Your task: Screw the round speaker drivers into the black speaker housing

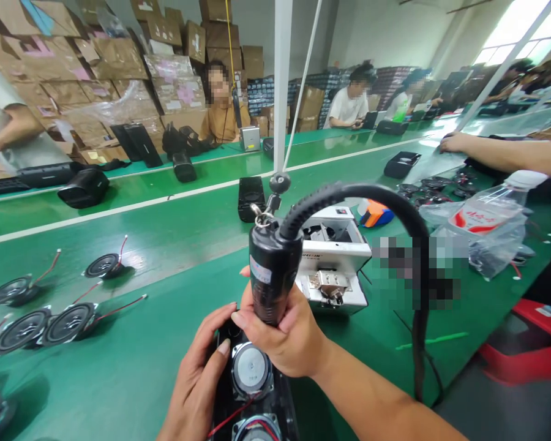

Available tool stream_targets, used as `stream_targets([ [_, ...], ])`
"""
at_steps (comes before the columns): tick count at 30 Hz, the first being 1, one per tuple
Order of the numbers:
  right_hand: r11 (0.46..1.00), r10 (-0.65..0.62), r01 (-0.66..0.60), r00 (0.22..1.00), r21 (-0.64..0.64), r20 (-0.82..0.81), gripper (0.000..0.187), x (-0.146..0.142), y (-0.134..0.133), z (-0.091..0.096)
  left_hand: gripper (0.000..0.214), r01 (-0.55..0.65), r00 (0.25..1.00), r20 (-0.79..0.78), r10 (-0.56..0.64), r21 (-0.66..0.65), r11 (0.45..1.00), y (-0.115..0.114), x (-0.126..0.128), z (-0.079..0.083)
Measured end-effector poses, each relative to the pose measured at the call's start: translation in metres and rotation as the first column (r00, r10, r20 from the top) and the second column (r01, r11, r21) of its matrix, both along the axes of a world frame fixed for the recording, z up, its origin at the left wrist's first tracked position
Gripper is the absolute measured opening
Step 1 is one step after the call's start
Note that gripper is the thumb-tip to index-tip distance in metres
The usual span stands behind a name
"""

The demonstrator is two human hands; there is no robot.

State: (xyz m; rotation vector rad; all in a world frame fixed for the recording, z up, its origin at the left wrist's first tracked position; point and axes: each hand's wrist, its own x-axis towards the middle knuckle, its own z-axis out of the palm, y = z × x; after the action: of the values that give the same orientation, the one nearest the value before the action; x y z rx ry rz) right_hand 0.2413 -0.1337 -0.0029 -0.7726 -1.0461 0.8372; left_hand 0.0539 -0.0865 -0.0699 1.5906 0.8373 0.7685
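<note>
My right hand (303,340) is wrapped round a black electric screwdriver (275,260), held upright with its thick cable arching off to the right. Its tip is hidden behind my fingers. Under it lies a black speaker housing (282,404), its side gripped by my left hand (197,383), thumb on the near edge. Two round speaker drivers sit in the housing: one silver-backed driver (251,367) just below the screwdriver, and another driver (257,433) cut off by the bottom edge. A red wire runs between them. Behind my right hand stands a white screw feeder (337,263).
Several loose speaker drivers (71,324) with red leads lie to the left. A plastic bottle (487,211), clear bags and a green stick (434,341) are on the right. A white post (282,86) rises ahead. Co-workers sit across the belt; another person's arm (509,153) reaches in from the right.
</note>
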Motion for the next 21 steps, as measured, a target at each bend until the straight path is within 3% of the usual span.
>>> stream_targets([
  [4,0.997,-0.074,0.073,0.997,0.026,0.021,0.027,-0.003,-0.006,0.0,0.044,-0.028,0.999,-0.038,0.027,-0.028,0.999,0.003,-0.005,0.0],
  [7,0.971,-0.206,0.208,0.978,0.118,-0.029,0.02,0.006,-0.021,0.013,0.046,-0.07,0.996,-0.052,0.07,-0.007,0.998,0.003,-0.005,0.0],
  [10,0.849,-0.436,0.448,0.894,0.28,-0.106,0.035,0.027,-0.039,0.038,0.043,-0.198,0.98,-0.033,0.199,0.02,0.98,-0.002,0.001,0.004],
  [12,0.758,-0.583,0.567,0.811,0.323,-0.056,0.041,0.044,-0.048,0.052,0.042,-0.237,0.971,-0.019,0.237,0.017,0.971,-0.004,0.006,0.008],
  [14,0.711,-0.661,0.613,0.75,0.345,0.029,0.044,0.058,-0.053,0.056,0.042,-0.224,0.974,-0.019,0.225,0.045,0.974,-0.004,0.008,0.013],
  [17,0.703,-0.693,0.615,0.705,0.357,0.149,0.041,0.069,-0.054,0.045,0.037,-0.164,0.978,-0.086,0.192,0.263,0.951,-0.004,0.001,0.021],
  [19,0.702,-0.702,0.617,0.685,0.357,0.196,0.039,0.071,-0.053,0.037,0.039,-0.058,0.976,-0.156,0.153,0.49,0.87,-0.008,-0.007,0.023],
  [21,0.736,-0.669,0.605,0.72,0.304,0.185,0.041,0.069,-0.053,0.034,0.04,0.117,0.961,-0.266,0.076,0.64,0.759,-0.014,-0.012,0.02],
])
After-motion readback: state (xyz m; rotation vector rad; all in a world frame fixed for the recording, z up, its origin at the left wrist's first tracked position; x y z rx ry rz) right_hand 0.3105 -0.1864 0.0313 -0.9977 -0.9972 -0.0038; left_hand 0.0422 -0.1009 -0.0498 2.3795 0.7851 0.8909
